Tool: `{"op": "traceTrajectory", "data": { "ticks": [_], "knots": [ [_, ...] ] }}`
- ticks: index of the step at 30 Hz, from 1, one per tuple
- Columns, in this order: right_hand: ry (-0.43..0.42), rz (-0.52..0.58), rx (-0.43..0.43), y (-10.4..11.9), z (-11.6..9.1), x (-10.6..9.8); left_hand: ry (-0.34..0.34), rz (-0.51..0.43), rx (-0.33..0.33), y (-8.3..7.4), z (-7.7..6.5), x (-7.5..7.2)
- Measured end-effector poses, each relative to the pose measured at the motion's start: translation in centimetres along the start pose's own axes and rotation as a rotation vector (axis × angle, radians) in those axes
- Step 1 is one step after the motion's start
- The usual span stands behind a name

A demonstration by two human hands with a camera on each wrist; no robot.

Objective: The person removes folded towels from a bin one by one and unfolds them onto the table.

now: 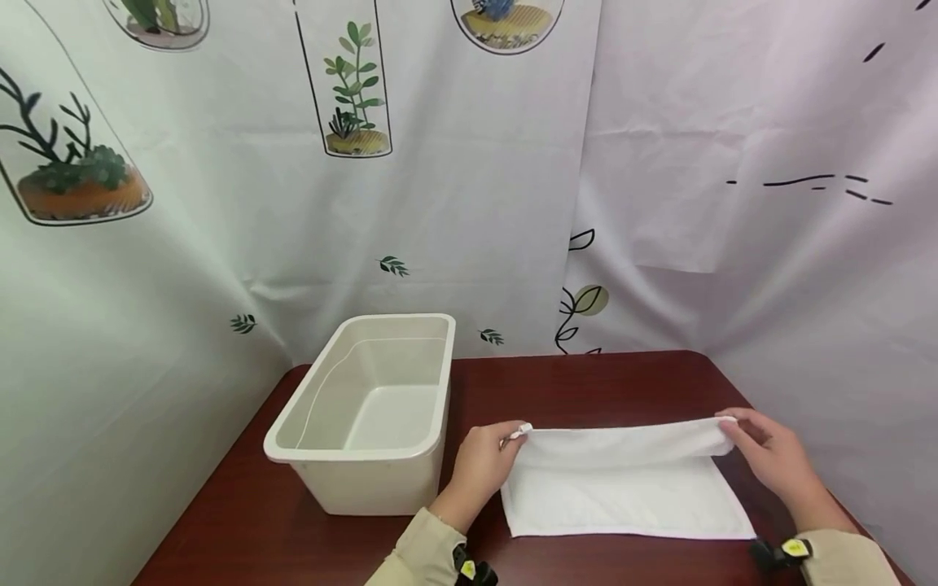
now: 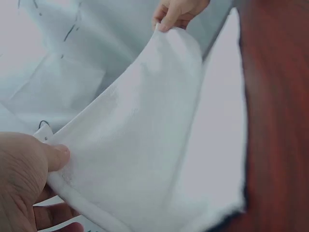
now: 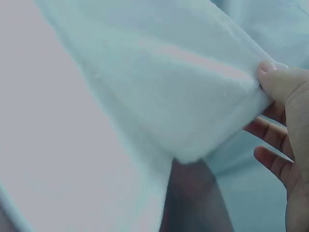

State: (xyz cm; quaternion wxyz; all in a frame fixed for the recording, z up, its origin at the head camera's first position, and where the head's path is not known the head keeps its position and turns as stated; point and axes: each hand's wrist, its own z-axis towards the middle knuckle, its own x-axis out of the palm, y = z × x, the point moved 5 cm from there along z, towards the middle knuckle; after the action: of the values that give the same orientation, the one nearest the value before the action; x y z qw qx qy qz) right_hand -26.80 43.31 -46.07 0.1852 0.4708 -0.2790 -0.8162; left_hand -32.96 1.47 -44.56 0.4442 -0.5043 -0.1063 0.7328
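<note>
A white cloth [image 1: 623,496] lies on the dark red table, its far edge lifted and held up between two hands. My left hand [image 1: 484,464] pinches one upper corner, where a small white tag [image 1: 522,430] sticks out. In the left wrist view the thumb [image 2: 58,157] presses on that corner. At the opposite upper corner, my right hand [image 1: 773,456] pinches the cloth between thumb and fingers. Seen from the right wrist, the thumb [image 3: 270,77] lies on top, and the other fingers [image 3: 270,133] are below, apart from the cloth. The near part of the cloth stays flat.
A cream plastic tub [image 1: 359,454] stands on the table [image 1: 557,378] to the left of the cloth, with nothing visible inside. White fabric [image 1: 469,203] printed with plants hangs behind the table and along both sides.
</note>
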Motion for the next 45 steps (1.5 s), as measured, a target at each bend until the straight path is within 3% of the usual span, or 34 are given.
{"op": "traceTrajectory", "data": {
  "ticks": [10, 23, 32, 45],
  "knots": [
    [-0.024, 0.048, 0.03, 1.7, 2.5, 0.4, -0.113, -0.039, -0.052, -0.5, 2.0, -0.7],
    [-0.116, 0.167, 0.17, 3.4, 5.0, 1.2, -0.209, -0.038, -0.071, -0.7, 5.0, -1.3],
    [-0.166, 0.248, 0.316, 3.8, 6.0, 1.9, -0.243, -0.037, -0.109, -0.6, 5.7, -1.3],
    [-0.214, 0.259, 0.336, 3.9, 7.0, 2.2, -0.286, -0.062, -0.077, -0.2, 6.9, -0.7]
  ]
}}
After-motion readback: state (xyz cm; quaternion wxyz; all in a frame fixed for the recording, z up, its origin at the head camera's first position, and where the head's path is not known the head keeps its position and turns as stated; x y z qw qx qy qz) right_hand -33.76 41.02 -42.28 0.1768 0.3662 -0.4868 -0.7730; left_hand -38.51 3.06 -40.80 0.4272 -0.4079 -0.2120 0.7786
